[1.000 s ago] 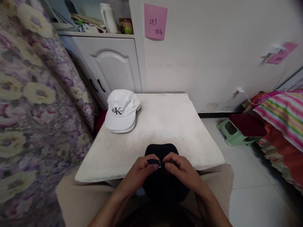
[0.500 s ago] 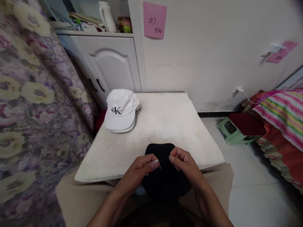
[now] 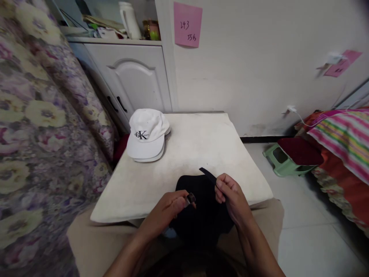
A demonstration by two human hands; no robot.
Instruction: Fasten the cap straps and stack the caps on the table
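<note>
A black cap (image 3: 201, 221) lies across my lap and the near edge of the table, its curved brim pointing away from me; its lower part fades into shadow. Between the thumb and fingers of my left hand (image 3: 170, 207) is a small shiny metal buckle (image 3: 190, 198), held over the cap's left side. My right hand (image 3: 232, 194) pinches a narrow black strap (image 3: 208, 176), whose free end sticks out to the upper left above the brim. Strap and buckle are apart. Farther off, at the table's left, sits a white cap (image 3: 148, 130) with black letters, stacked on another pale cap.
The white-covered table (image 3: 201, 138) stands against the wall. A flowered curtain (image 3: 43, 134) hangs at left beside a white cabinet (image 3: 135, 77) with a jug (image 3: 131, 21) on its shelf. On the right are a green stool (image 3: 278, 157) and a bed with striped cloth (image 3: 346, 130).
My right hand has moved slightly right, and the black strap now shows extended from its fingers. My left hand has turned, bringing the metal buckle into sight. The white caps have stayed put.
</note>
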